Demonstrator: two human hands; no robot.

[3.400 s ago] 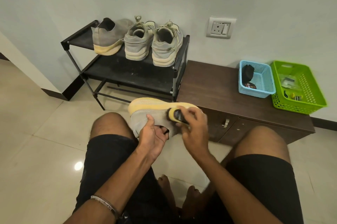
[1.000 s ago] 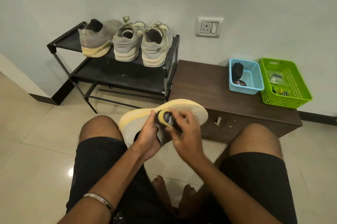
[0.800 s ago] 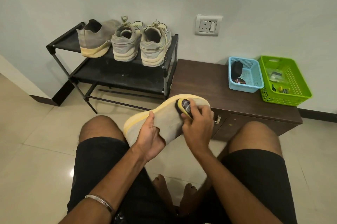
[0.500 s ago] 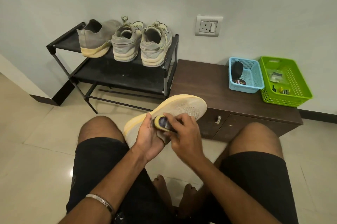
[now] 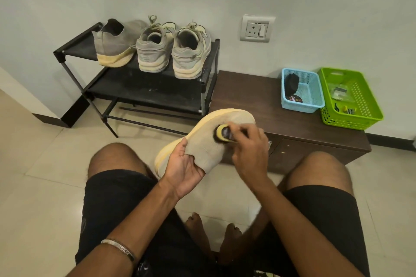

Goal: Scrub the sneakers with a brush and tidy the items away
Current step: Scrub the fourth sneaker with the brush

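Person seated, bare knees apart, feet on pale tiled floor. Left hand [image 5: 184,169] cupped the heel end of a grey knit sneaker [image 5: 202,143] from below, thumb up along its side, fingers hidden under it; the shoe was held in the air between the knees, tilted on its side, toe pointing away and up to the right, yellowish sole turned toward the rack. Right hand [image 5: 249,150] was clamped round a small round brush [image 5: 221,133] with a yellow rim, its dark bristles pressed against the sneaker's upper near the forefoot. The two hands stayed apart, joined only by the shoe. Silver bracelet [image 5: 118,248] on the left wrist. Beyond the sneaker, a black shoe rack [image 5: 144,94] against the wall: on its top shelf the matching grey sneaker [image 5: 113,46] at the left, then a pair of laced grey trainers [image 5: 173,49] side by side, heels toward the camera. Just right of the rack, a low dark wooden cabinet [image 5: 247,96]; on its top a blue basket [image 5: 302,91] with something black inside, touching a green basket [image 5: 351,98] holding small items too small to identify. A wall socket [image 5: 257,28] above the cabinet
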